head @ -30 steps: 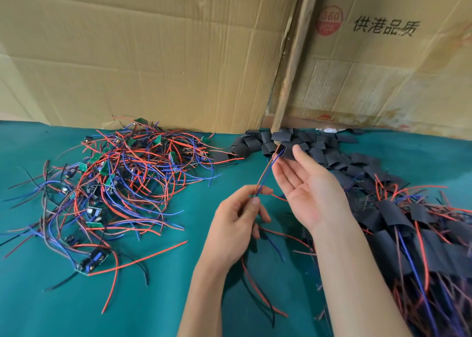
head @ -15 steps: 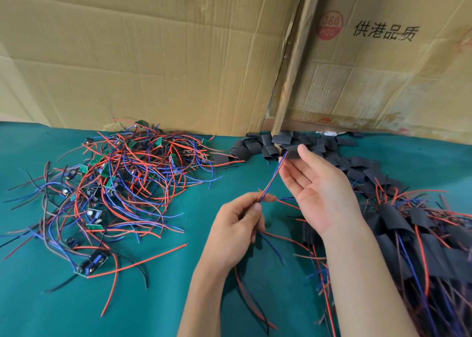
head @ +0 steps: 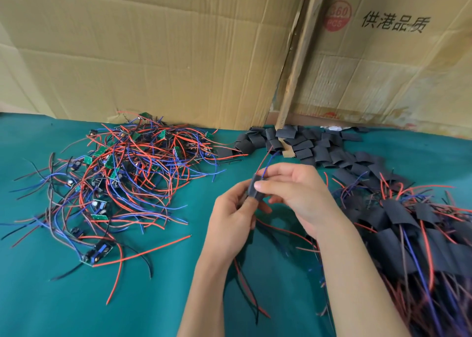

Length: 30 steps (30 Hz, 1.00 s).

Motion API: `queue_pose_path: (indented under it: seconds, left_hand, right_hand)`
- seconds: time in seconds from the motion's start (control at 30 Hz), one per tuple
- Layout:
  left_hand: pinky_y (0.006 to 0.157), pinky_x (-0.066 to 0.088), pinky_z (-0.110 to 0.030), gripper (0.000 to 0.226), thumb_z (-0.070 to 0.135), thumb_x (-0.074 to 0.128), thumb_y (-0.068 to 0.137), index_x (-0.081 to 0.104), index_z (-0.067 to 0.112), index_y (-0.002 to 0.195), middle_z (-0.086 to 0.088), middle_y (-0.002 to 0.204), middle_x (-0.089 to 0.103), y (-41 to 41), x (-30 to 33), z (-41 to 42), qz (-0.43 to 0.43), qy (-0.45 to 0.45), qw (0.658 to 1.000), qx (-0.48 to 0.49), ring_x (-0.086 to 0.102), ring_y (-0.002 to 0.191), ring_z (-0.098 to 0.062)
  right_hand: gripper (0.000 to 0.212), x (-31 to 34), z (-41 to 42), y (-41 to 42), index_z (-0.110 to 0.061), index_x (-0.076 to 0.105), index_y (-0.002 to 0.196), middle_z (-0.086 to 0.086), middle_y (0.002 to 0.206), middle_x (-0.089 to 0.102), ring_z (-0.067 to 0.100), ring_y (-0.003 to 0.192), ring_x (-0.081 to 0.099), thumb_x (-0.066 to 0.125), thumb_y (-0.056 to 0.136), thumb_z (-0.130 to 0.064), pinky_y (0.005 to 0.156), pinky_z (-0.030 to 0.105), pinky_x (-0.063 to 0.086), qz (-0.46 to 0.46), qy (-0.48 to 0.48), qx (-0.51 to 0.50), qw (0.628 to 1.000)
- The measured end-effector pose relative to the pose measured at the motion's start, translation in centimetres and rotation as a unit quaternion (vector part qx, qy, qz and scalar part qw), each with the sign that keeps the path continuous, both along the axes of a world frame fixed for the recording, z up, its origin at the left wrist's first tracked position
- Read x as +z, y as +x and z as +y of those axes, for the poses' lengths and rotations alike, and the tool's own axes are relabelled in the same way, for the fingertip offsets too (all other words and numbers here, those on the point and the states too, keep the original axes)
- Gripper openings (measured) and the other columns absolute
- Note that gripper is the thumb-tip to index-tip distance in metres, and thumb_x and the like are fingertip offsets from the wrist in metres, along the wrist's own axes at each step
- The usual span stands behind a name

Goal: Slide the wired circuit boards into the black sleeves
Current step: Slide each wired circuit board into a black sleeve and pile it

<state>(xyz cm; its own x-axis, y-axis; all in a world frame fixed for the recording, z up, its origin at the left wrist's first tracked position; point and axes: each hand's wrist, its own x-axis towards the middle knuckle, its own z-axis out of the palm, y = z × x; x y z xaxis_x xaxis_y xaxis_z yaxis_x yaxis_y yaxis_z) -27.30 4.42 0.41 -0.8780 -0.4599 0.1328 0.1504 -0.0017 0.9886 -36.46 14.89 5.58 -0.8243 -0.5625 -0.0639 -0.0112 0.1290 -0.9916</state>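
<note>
Both hands meet over the middle of the green table. My right hand point(head: 296, 196) pinches a black sleeve point(head: 254, 189) between thumb and fingers. A red and a blue wire point(head: 265, 161) stick out of the sleeve's top. My left hand point(head: 229, 224) grips the sleeve's lower end from below, where the board is hidden; more wires hang beneath it. A tangled pile of wired circuit boards point(head: 115, 178) lies to the left. Loose black sleeves point(head: 301, 142) lie heaped at the back.
Finished sleeved boards point(head: 408, 234) with trailing wires are piled at the right. Cardboard boxes point(head: 158, 55) form a wall along the table's far edge. Green cloth point(head: 63, 298) covers the table.
My right hand has come down from the wire ends and now pinches a black sleeve threaded over the wires. My left hand has risen to meet it.
</note>
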Motion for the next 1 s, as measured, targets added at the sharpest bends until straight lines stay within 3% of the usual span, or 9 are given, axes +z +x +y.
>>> queue_pose_path:
  seconds: [0.1,0.2,0.33,0.43,0.53,0.7,0.83,1.0]
  left_hand:
    - [0.053,0.044,-0.019,0.039,-0.005,0.051,0.093,0.065,0.022,0.117,-0.006,0.088,0.076,0.0,0.1,0.1,-0.001,0.05,0.999,0.015,0.058,0.057,-0.016]
    - [0.058,0.051,-0.021,0.032,0.006,0.058,0.087,0.065,0.013,0.117,-0.011,0.1,0.075,0.1,0.1,0.0,0.009,0.098,0.995,0.016,0.07,0.071,-0.018]
    - [0.059,0.053,-0.021,0.015,-0.002,0.066,0.091,0.072,0.01,0.098,-0.012,0.085,0.076,0.2,-0.1,0.0,0.009,0.089,0.996,0.027,0.072,0.068,-0.017]
    - [0.059,0.054,-0.021,0.013,-0.002,0.068,0.091,0.073,0.01,0.093,-0.01,0.081,0.077,0.1,-0.2,-0.1,0.023,0.1,0.994,0.046,0.074,0.069,-0.018]
    - [0.059,0.054,-0.021,0.013,-0.001,0.07,0.09,0.074,0.011,0.093,-0.01,0.083,0.077,0.0,-0.2,-0.2,0.03,0.102,0.992,0.066,0.075,0.072,-0.019]
    - [0.057,0.053,-0.019,0.013,0.001,0.072,0.088,0.076,0.014,0.089,-0.009,0.082,0.077,0.0,-0.1,-0.3,0.05,0.12,0.988,0.088,0.075,0.072,-0.018]
    - [0.057,0.053,-0.019,0.013,0.004,0.075,0.087,0.078,0.016,0.086,-0.005,0.079,0.077,0.0,-0.2,-0.3,0.039,0.097,0.989,0.1,0.075,0.07,-0.017]
    - [0.056,0.052,-0.019,0.008,0.006,0.077,0.086,0.078,0.014,0.087,-0.002,0.077,0.077,0.0,-0.3,-0.4,0.042,0.083,0.987,0.128,0.072,0.066,-0.012]
  right_hand:
    - [0.017,-0.1,0.0,-0.2,-0.013,0.076,0.084,0.007,0.075,0.077,0.01,0.063,0.066,0.076,0.082,0.004,0.056,0.019,0.05,0.017,-0.034,-0.041,0.998]
    - [0.018,0.1,0.2,-0.6,-0.012,0.076,0.084,0.006,0.076,0.075,0.013,0.064,0.065,0.074,0.083,0.005,0.057,0.02,0.049,0.002,-0.117,-0.116,0.986]
    - [0.017,0.3,0.5,-1.1,-0.01,0.075,0.084,0.006,0.077,0.075,0.017,0.067,0.065,0.075,0.083,0.006,0.056,0.021,0.049,-0.019,-0.176,-0.168,0.97]
    - [0.014,0.0,0.4,-1.0,-0.014,0.075,0.083,0.001,0.073,0.075,0.013,0.064,0.065,0.077,0.083,0.001,0.054,0.02,0.049,0.015,-0.107,-0.143,0.984]
    - [0.01,-0.3,-0.1,-0.7,-0.009,0.074,0.095,-0.001,0.072,0.074,0.009,0.06,0.066,0.076,0.086,-0.005,0.055,0.022,0.051,0.017,-0.047,-0.099,0.994]
    - [0.013,0.1,0.0,-0.3,-0.003,0.072,0.102,0.013,0.085,0.073,0.023,0.07,0.069,0.073,0.088,-0.003,0.06,0.026,0.057,-0.111,-0.148,-0.065,0.981]
    - [0.019,-0.1,0.3,-0.2,-0.002,0.07,0.106,0.021,0.095,0.076,0.028,0.079,0.072,0.074,0.088,-0.004,0.068,0.03,0.06,-0.095,-0.12,-0.033,0.988]
    - [0.014,-0.3,0.0,0.1,-0.007,0.07,0.102,0.016,0.092,0.078,0.026,0.077,0.074,0.075,0.088,-0.008,0.068,0.03,0.06,-0.083,-0.098,-0.012,0.992]
